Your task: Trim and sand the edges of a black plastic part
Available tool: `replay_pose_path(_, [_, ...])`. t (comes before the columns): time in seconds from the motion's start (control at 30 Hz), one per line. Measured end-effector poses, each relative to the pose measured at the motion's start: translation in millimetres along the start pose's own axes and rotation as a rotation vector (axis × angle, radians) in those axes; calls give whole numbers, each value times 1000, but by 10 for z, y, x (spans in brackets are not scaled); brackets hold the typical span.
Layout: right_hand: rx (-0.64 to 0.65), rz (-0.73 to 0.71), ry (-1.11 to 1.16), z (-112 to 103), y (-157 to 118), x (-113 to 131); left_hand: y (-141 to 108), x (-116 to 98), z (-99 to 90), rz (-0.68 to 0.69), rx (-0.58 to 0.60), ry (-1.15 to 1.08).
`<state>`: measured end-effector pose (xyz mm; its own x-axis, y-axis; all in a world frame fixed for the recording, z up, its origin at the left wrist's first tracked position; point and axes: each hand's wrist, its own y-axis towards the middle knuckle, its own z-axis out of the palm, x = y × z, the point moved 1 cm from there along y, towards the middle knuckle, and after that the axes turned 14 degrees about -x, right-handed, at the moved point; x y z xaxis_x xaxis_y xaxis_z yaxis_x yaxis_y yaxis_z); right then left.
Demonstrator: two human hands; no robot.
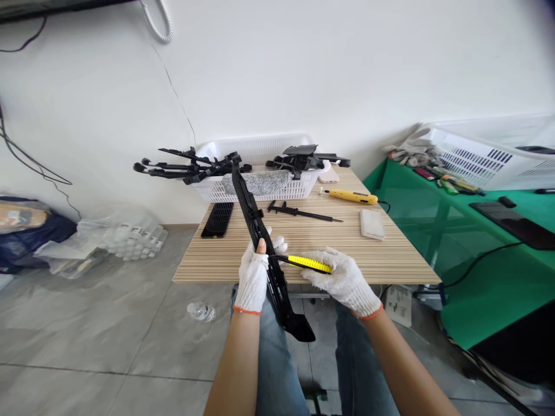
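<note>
My left hand [255, 270], in a white glove with the thumb tip bare, grips a long black plastic part [247, 199] near its middle. The part slants from the basket's front edge down over the table edge, its broad lower end above my legs. My right hand [340, 276], also gloved, is closed around a utility knife [309, 264] with a ribbed yellow handle. Its dark front end points left and meets the black part just beside my left thumb. Whether the tip touches the plastic or lies over it, I cannot tell.
Behind, a white basket [255, 144] holds more black parts [191, 167]. On the table [195, 263] lie a phone [218, 220], a caliper [303, 214], a yellow corded tool [351, 196] and a white block [372, 224]. A green-covered table [403, 214] stands right.
</note>
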<state>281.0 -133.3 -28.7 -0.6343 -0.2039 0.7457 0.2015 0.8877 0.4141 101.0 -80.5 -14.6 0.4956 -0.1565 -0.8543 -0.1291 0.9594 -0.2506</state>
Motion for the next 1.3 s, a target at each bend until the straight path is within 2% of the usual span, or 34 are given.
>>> replay_pose_path(0.33, [-165,60,-87,40,36,66,17,27,-8,102,93,120])
replay_pose_path(0.5, [-229,74,-54,28,32,22,54,31,2,52,102,-48])
replay_pose_path(0.67, [-170,79,-7,5,56,16,56,21,18,49,79,-67])
replay_pose_path(0.77, [-197,107,-26,-1,75,25,65,32,6,37,77,-57])
replay_pose_path(0.9, [-111,107,-5,-3,79,33,82,55,-22,57,33,-21])
replay_pose_path(1.07, [-156,130,20,5,83,35,98,59,-17,48,49,-48])
replay_pose_path(1.17, [-201,247,62,23,112,47,93,54,-1,19,20,-80])
replay_pose_path(1.23, [-246,427,137,26,141,53,79,48,7,1,-4,-115])
replay_pose_path(1.3, [-236,603,240,21,166,59,62,41,9,0,-22,-116])
